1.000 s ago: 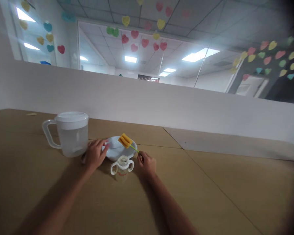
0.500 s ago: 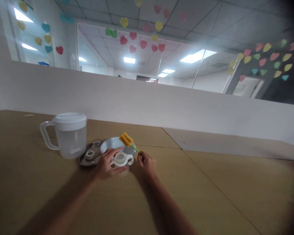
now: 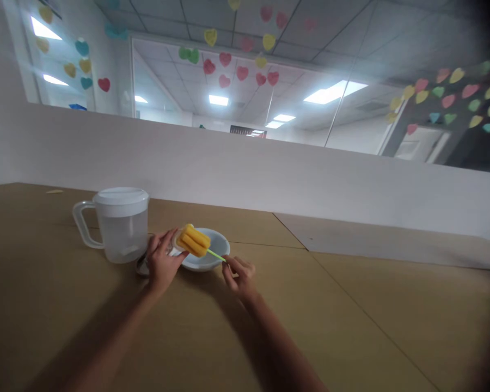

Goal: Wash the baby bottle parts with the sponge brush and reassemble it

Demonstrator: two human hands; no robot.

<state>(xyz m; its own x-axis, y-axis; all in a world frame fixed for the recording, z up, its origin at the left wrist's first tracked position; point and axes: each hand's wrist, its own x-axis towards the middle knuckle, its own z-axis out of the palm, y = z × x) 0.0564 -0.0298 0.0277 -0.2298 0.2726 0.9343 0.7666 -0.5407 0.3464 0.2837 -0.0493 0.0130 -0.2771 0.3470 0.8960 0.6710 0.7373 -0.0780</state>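
My left hand is closed around a clear baby bottle, tilted over the left side of a white bowl. Fingers and sponge cover most of the bottle. A yellow sponge brush with a green stick lies across the bottle's mouth end; whether its tip is inside I cannot tell. My right hand pinches the end of that stick, just right of the bowl. Behind my left hand, a dark metal tray shows only its left edge.
A lidded, translucent pitcher stands left of the tray, its handle to the left. A small flat pale piece lies at the far left of the wooden table. A white wall with windows rises behind.
My left hand has lifted the bottle up and left and tilted it over the bowl. The sponge has moved left and down to the bottle, and its stick has swung flatter.
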